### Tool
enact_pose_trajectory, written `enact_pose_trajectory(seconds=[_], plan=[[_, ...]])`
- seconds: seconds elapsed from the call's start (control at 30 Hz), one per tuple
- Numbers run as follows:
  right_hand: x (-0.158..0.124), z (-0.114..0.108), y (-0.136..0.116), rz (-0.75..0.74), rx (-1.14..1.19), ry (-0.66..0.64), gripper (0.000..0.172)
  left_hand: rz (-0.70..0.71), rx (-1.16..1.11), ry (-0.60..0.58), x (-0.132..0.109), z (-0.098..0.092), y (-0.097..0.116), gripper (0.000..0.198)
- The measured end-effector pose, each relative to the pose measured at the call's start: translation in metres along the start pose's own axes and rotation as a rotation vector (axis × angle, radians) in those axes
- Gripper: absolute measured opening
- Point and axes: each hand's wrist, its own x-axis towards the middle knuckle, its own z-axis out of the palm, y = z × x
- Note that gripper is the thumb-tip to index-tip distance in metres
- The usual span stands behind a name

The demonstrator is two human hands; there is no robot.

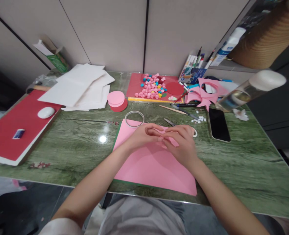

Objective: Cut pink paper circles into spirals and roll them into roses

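My left hand [142, 135] and my right hand [181, 143] meet over a pink paper sheet [154, 166] lying on the green table [73, 143]. The fingertips of both hands are pinched together on a small pink paper piece [159, 133] between them. A clear tape ring [134, 118] lies just beyond my left hand. Small scissors [169, 122] lie beyond my right hand.
A black phone [219, 124] lies to the right, a glass bottle [247, 91] beyond it. At the back are a red board with several small paper flowers [153, 87], pink paper discs [116, 99], white sheets [81, 87], markers [193, 67]. A red board [17, 127] with a white mouse [46, 112] sits left.
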Motion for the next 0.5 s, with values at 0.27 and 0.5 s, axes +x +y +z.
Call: enact_pose_trajectory(seconds=[0.27, 0.5], plan=[[-0.0024, 0.0022, -0.0004, -0.028, -0.026, 0.051, 0.015, 0.036, 0.011, 0.019, -0.0004, 0.0022, -0.0018, 0.033], [-0.0036, 0.0031, 0.0011, -0.052, -0.052, 0.072, 0.017, 0.072, 0.071, 0.045, -0.0022, 0.0045, -0.001, 0.032]])
